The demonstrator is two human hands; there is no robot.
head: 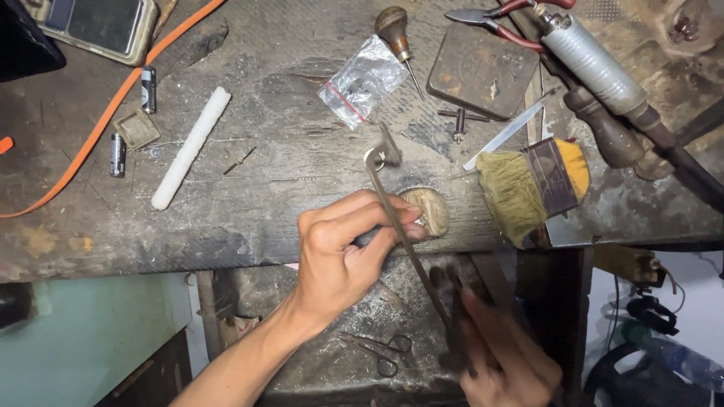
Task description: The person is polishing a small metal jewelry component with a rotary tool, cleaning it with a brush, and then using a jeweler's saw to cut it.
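My left hand reaches over the front edge of the worn workbench. Its fingertips pinch something small against a rounded wooden peg; the piece itself is hidden by the fingers. My right hand, blurred and low at the bottom right, grips the dark handle of a thin metal saw frame. The frame slants up past my left fingertips to a clamp end on the bench top.
A yellow-bristled brush lies right of the peg, beside a steel ruler. Farther back are a small plastic bag, a wooden-knobbed graver, a dark metal block, a handpiece and a white stick. Scissors rest below the bench.
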